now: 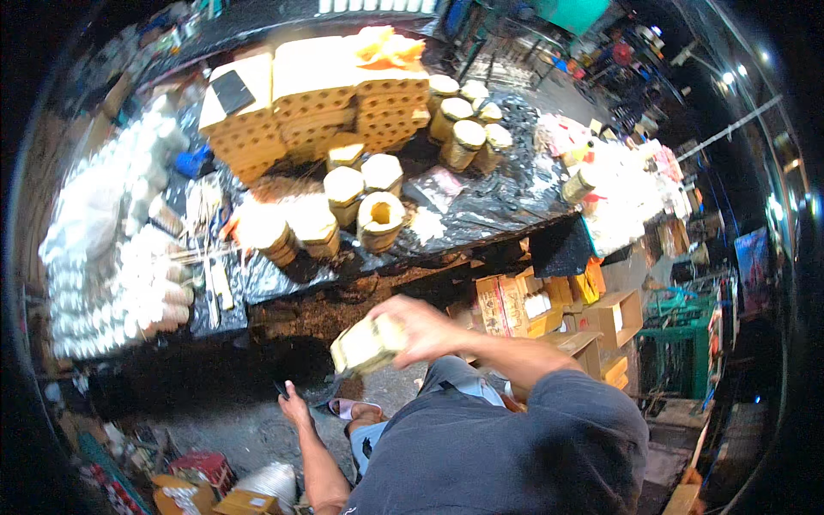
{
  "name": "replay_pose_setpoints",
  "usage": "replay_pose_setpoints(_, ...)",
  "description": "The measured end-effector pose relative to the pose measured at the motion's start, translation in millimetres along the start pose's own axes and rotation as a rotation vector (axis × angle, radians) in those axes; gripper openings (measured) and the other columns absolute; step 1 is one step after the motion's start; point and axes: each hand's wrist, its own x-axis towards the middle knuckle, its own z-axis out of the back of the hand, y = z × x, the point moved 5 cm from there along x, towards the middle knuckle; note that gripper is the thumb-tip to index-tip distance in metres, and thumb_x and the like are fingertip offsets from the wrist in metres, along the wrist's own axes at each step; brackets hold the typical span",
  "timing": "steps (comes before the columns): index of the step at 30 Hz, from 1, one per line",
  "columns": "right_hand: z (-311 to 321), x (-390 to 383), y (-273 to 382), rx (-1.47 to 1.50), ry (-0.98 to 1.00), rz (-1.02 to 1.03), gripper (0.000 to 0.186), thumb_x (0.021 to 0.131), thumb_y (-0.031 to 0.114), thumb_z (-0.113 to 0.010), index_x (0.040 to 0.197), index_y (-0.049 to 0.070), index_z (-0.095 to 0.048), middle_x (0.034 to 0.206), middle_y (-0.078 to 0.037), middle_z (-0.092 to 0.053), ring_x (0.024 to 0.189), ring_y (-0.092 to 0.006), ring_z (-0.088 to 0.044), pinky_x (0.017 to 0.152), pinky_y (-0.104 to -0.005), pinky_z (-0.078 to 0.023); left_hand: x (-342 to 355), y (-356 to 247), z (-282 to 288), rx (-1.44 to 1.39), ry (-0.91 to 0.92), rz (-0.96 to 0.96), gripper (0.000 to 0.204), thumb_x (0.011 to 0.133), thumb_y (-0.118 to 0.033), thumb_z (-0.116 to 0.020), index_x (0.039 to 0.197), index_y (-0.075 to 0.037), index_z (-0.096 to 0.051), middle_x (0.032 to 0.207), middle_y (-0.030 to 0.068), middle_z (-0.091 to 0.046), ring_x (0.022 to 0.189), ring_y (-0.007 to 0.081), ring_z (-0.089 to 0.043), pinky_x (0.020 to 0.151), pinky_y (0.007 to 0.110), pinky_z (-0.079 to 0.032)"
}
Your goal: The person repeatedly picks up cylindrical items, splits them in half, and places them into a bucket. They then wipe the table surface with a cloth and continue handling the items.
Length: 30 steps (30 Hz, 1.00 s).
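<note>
Dark grey cloth of the person's own shirt (pixel 515 446) fills the lower part of the view, with the two forearms reaching out from it. Right hand (pixel 421 328) is raised in front of the body, and its grip is clamped over the top of a pale yellow cylindrical block (pixel 365 345), fingers wrapped round one end while the other end juts out to the left; the block is blurred, so its surface detail cannot be made out. That block hangs in the air, well short of the tabletop (pixel 481 210), which is covered in black sheeting and carries many similar round yellow blocks (pixel 343 193) and a stack of flat yellow slabs (pixel 318 103). To carry such a block well, I judge it wise to keep the fingers spread across its width and the wrist level, since it looks bulky for one hand and is held only from one end. Left hand (pixel 294 403) is lower, down by the ground near a dark thing that I cannot identify; its fingers seem loosely together, but whether they close on anything I cannot tell. Cardboard boxes (pixel 601 322) stand to the right under the tabletop's edge.
</note>
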Motion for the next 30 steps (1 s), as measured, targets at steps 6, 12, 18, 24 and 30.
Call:
replay_pose_setpoints(6, 309.3, -97.8, -20.3, 0.290, -0.814, 0.046, 0.089, 0.061, 0.009, -0.095, 0.140, 0.005, -0.055, 0.125, -0.005, -0.068, 0.116, -0.0181, -0.066, 0.106, -0.0352, -0.053, -15.6, -89.9, -58.0, 0.234, 0.247, -0.257, 0.084, 0.086, -0.045, -0.085, 0.145, 0.008, -0.057, 0.127, 0.0260, -0.073, 0.121, 0.0360, -0.069, 0.107, 0.042, -0.050)
replay_pose_setpoints(12, 572.2, -8.5, -176.4, -0.525, -1.243, -0.268, 0.095, 0.058, 0.032, -0.094, 0.143, 0.008, -0.059, 0.131, -0.023, -0.067, 0.126, -0.0401, -0.062, 0.109, -0.0470, -0.051, -95.5, -177.5, -113.0, 0.288, 0.264, -0.285, 0.077, 0.086, -0.039, -0.086, 0.141, 0.008, -0.061, 0.110, 0.0222, -0.078, 0.108, 0.0294, -0.074, 0.099, 0.037, -0.053)
replay_pose_setpoints(18, 671.6, 152.9, -326.8, -0.622, -0.922, -0.379, 0.094, 0.057, 0.033, -0.090, 0.144, 0.011, -0.061, 0.128, -0.024, -0.070, 0.123, -0.0411, -0.066, 0.106, -0.0475, -0.054, -127.3, -176.0, -163.1, 0.340, 0.286, -0.230, 0.078, 0.082, -0.040, -0.089, 0.139, 0.008, -0.063, 0.116, 0.0242, -0.077, 0.111, 0.0327, -0.074, 0.100, 0.040, -0.055)
replay_pose_setpoints(24, 675.9, 218.6, -407.1, -0.608, -0.600, -0.304, 0.095, 0.059, 0.037, -0.093, 0.146, 0.014, -0.061, 0.129, -0.023, -0.071, 0.122, -0.0414, -0.067, 0.105, -0.0483, -0.055, -176.2, -248.2, -172.3, 0.269, 0.246, -0.244, 0.083, 0.076, -0.036, -0.093, 0.140, 0.009, -0.062, 0.129, 0.0274, -0.071, 0.117, 0.0374, -0.071, 0.101, 0.042, -0.056)
replay_pose_setpoints(30, 682.9, 239.4, -405.5, -0.645, -0.463, -0.320, 0.100, 0.059, 0.037, -0.093, 0.149, 0.009, -0.059, 0.138, -0.021, -0.069, 0.128, -0.0389, -0.065, 0.109, -0.0450, -0.052, -186.5, -298.5, -182.2, 0.060, 0.108, -0.388, 0.081, 0.074, -0.029, -0.094, 0.137, 0.011, -0.062, 0.127, 0.0265, -0.071, 0.107, 0.0354, -0.072, 0.093, 0.042, -0.058)
